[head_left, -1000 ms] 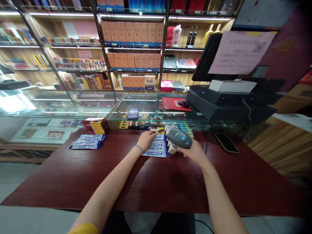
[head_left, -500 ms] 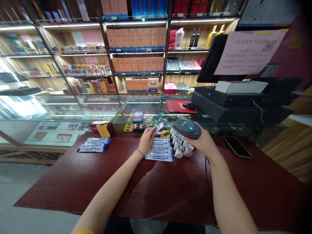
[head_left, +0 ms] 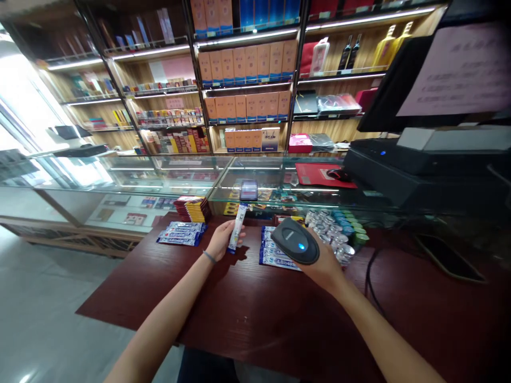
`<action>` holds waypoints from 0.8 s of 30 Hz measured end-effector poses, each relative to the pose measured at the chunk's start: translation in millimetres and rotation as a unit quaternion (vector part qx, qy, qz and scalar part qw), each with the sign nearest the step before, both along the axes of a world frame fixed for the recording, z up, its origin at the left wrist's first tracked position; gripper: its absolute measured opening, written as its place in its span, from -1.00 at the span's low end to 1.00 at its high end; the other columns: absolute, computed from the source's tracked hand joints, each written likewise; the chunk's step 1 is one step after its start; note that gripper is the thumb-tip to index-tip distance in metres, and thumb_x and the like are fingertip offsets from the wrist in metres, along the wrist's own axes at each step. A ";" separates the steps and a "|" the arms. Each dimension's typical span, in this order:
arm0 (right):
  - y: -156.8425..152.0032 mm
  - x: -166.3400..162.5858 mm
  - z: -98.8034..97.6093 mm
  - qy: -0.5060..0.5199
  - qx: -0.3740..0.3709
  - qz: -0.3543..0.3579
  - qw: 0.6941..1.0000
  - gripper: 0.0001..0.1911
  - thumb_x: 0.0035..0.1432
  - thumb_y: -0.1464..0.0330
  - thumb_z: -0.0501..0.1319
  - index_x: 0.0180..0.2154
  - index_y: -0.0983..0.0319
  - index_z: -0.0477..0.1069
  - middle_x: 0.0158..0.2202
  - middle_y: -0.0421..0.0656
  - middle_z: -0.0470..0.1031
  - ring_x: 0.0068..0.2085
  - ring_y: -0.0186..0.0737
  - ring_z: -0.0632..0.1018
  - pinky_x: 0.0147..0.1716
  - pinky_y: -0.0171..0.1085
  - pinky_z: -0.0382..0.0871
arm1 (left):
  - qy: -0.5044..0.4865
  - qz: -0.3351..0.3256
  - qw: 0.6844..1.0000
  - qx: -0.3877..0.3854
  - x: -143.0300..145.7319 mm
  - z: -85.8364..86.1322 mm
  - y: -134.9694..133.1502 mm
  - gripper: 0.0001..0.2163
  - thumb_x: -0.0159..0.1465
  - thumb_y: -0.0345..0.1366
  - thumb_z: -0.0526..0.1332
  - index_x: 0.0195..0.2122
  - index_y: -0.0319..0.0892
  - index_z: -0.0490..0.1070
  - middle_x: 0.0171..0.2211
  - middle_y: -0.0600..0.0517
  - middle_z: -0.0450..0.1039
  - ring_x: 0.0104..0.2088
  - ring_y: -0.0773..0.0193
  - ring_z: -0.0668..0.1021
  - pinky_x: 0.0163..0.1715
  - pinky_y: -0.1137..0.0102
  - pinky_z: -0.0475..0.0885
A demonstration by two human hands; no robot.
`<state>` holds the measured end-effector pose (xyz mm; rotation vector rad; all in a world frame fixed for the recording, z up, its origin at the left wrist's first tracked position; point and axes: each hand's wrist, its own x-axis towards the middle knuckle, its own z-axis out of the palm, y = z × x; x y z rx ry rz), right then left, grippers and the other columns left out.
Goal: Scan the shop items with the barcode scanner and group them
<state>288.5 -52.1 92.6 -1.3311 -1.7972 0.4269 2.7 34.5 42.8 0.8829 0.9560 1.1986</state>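
My left hand [head_left: 221,241] is closed around the lower part of a long blue-and-white snack packet [head_left: 239,221], held tilted above the wooden table [head_left: 247,303]. A black handheld barcode scanner [head_left: 297,242] with a lit blue light is gripped in my right hand [head_left: 329,268]. The scanner's front end points left, toward the packet, with a gap between them. Under and behind the scanner lies a row of similar blue-and-white packets [head_left: 268,257], partly hidden by it. A smaller pile of such packets [head_left: 179,234] rests on the table's left side.
Several small cans [head_left: 346,254] stand right of the packet row, with green-topped cans [head_left: 361,236] beyond. A stack of red-and-yellow packs [head_left: 194,209] is at the back left. A phone [head_left: 451,258] lies at right. Behind are a glass counter [head_left: 223,181] and a dark monitor [head_left: 393,85].
My left hand has moved left, away from the packet row, and its packet has turned more upright. The scanner has come lower and turned leftward. The view has shifted left.
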 end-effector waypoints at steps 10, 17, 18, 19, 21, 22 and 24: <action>4.7 -17.2 -21.7 -0.087 -0.101 0.086 0.987 -0.42 0.04 0.27 0.29 0.12 0.10 0.23 -0.16 -0.09 0.65 -0.11 0.12 0.67 -0.24 -0.14 0.47 | 0.006 -0.014 0.999 -0.038 -38.0 -20.4 2.6 -0.71 0.32 -0.23 0.30 0.00 -0.28 0.48 -0.07 -0.22 0.57 -0.31 0.20 0.68 -0.39 0.40 0.62; 2.1 -15.9 -23.6 -0.101 -0.091 0.097 0.986 -0.53 0.12 0.20 0.24 0.06 0.15 0.31 -0.20 -0.06 0.65 -0.09 0.14 0.66 -0.18 -0.09 0.47 | 0.022 -0.023 0.999 -0.017 -37.5 -23.6 2.7 -0.67 0.32 -0.19 0.31 0.02 -0.28 0.48 -0.02 -0.27 0.57 -0.24 0.14 0.69 -0.33 0.38 0.62; 1.5 -16.2 -22.9 -0.094 -0.092 0.096 0.987 -0.53 0.12 0.20 0.24 0.06 0.14 0.30 -0.20 -0.08 0.65 -0.11 0.13 0.66 -0.19 -0.10 0.47 | 0.017 -0.023 0.999 -0.022 -37.6 -23.2 2.2 -0.68 0.31 -0.20 0.32 0.01 -0.27 0.49 -0.03 -0.25 0.57 -0.25 0.15 0.69 -0.34 0.38 0.62; 1.0 -16.6 -22.1 -0.088 -0.093 0.095 0.987 -0.55 0.12 0.20 0.25 0.04 0.13 0.29 -0.21 -0.09 0.65 -0.12 0.11 0.66 -0.21 -0.12 0.47 | 0.010 -0.023 0.999 -0.026 -37.7 -22.9 1.8 -0.69 0.30 -0.21 0.33 0.00 -0.26 0.49 -0.05 -0.23 0.58 -0.26 0.17 0.69 -0.34 0.39 0.62; 0.2 -17.8 -21.0 -0.076 -0.095 0.094 0.988 -0.56 0.11 0.20 0.25 0.02 0.11 0.26 -0.23 -0.12 0.64 -0.16 0.08 0.67 -0.25 -0.14 0.47 | -0.003 -0.022 0.999 -0.031 -37.7 -22.8 1.3 -0.71 0.29 -0.22 0.34 -0.02 -0.25 0.50 -0.08 -0.20 0.58 -0.27 0.20 0.68 -0.33 0.38 0.62; 0.1 -18.3 -21.1 -0.071 -0.096 0.094 0.988 -0.56 0.11 0.20 0.25 0.02 0.11 0.25 -0.24 -0.13 0.64 -0.18 0.08 0.67 -0.26 -0.14 0.46 | -0.009 -0.020 0.999 -0.029 -37.5 -22.9 1.3 -0.70 0.28 -0.22 0.35 -0.02 -0.24 0.51 -0.09 -0.18 0.58 -0.27 0.21 0.68 -0.31 0.38 0.61; 0.6 -19.4 -22.5 -0.061 -0.096 0.095 0.989 -0.56 0.10 0.20 0.24 0.01 0.12 0.24 -0.25 -0.11 0.64 -0.20 0.10 0.67 -0.26 -0.13 0.46 | -0.010 -0.020 1.000 -0.016 -36.8 -22.3 2.1 -0.68 0.25 -0.23 0.38 0.00 -0.23 0.51 -0.09 -0.17 0.58 -0.26 0.22 0.67 -0.27 0.36 0.60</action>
